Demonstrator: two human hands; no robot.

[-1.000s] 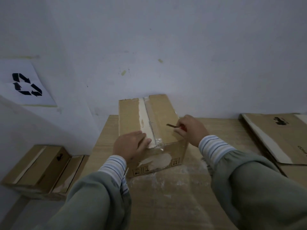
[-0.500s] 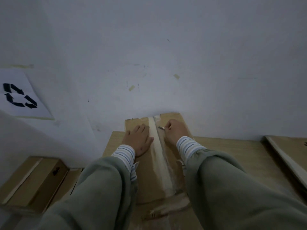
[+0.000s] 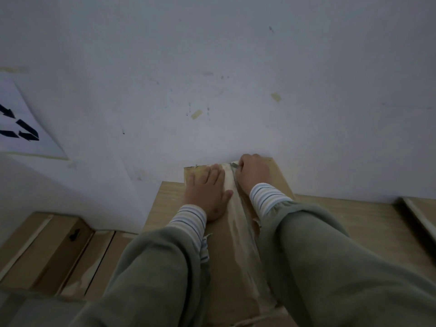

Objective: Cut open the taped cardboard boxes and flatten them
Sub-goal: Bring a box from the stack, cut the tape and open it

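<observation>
on table: taped box (image 3: 226,267), left hand (image 3: 207,192) flat; right hand (image 3: 253,173) gripping blade (image 3: 234,164).

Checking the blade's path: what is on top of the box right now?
The left hand lies flat beside the tape; the right hand holds a blade at the box's far edge. Sleeves hide the rest.

brown cardboard box (image 3: 226,256) with a pale tape strip (image 3: 238,223); grey-green sleeves (image 3: 330,267) over blue-and-white striped cuffs (image 3: 266,197); light wood-grain table (image 3: 354,223); white wall sheet (image 3: 26,128) printed with black arrows.
</observation>
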